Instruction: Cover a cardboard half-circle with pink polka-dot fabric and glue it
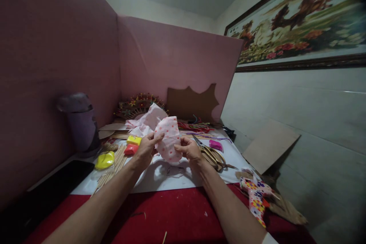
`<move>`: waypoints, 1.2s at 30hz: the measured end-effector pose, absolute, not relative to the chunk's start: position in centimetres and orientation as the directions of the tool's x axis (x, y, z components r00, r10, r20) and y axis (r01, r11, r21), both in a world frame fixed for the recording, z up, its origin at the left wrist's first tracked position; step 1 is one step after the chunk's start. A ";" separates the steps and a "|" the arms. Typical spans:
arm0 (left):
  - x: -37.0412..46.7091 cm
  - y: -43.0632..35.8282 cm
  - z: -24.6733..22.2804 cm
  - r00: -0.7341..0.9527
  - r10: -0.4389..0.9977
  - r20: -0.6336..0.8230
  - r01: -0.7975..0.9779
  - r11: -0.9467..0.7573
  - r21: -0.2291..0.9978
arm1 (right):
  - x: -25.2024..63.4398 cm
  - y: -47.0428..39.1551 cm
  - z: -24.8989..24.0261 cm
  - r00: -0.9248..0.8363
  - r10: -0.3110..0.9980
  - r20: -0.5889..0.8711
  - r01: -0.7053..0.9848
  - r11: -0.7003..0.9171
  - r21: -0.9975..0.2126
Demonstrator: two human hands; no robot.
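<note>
Between my two hands, a piece of pale pink fabric with red dots (168,141) is held up above the white sheet. My left hand (148,145) pinches its left edge, thumb on the near face. On the other side, my right hand (190,150) grips the lower right edge between thumb and fingers. More pink dotted fabric (150,120) lies crumpled just behind. Gold-handled scissors (212,155) rest to the right of my right hand. A red clay packet (131,149) and a yellow one (134,140) sit left of my left hand.
Wooden sticks (116,166), a yellow clay bag (105,160) and a purple cup (83,129) are at left. A magenta packet (216,145) lies beyond the scissors. Brown cardboard (190,103) leans at the back. A flowered stuffed shape (257,196) is at right.
</note>
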State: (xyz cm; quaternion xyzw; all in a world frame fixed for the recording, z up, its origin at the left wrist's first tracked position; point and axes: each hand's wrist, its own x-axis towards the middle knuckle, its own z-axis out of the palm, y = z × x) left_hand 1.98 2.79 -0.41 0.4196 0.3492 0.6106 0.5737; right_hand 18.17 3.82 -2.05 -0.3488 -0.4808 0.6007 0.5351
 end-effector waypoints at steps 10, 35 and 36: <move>1.7 2.8 -0.5 0.015 0.996 0.082 -0.326 -0.073 0.942 | 18.4 4.0 -2.2 -0.025 0.969 0.246 -0.259 0.231 -0.938; 3.1 2.3 -1.5 0.142 0.963 0.228 -0.212 -0.195 0.958 | 18.2 3.8 -2.3 -0.039 0.999 0.020 -0.329 0.006 -0.944; 3.2 2.3 -1.5 0.109 0.961 0.252 -0.205 -0.227 0.952 | 18.2 3.7 -2.2 -0.031 0.999 0.015 -0.341 0.004 -0.940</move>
